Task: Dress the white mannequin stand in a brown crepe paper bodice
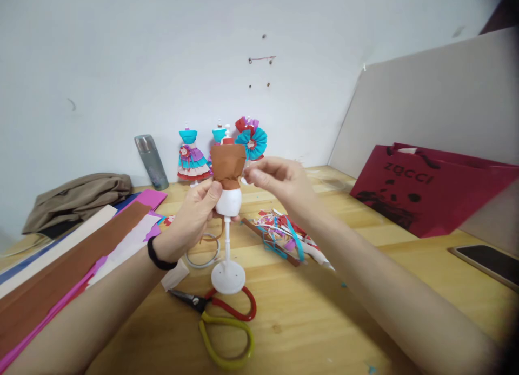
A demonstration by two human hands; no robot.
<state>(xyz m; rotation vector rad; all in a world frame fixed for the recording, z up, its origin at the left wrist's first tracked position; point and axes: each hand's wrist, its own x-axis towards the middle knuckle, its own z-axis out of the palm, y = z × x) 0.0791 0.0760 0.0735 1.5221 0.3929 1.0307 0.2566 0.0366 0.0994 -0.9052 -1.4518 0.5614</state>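
Against a pale wall, the left hand (198,204) grips the waist of an upright mini mannequin (228,203); the right hand's (279,177) fingertips pinch together beside it.

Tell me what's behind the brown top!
A little dress and a blue flower peek out. The brown top covers much of the dress, and anything else there is hidden.

scissors (227,326) before mannequin (228,203); bag (430,188) far right.

A grey flask (151,162) stands between folded brown cloth (81,199) and the wall (170,56).
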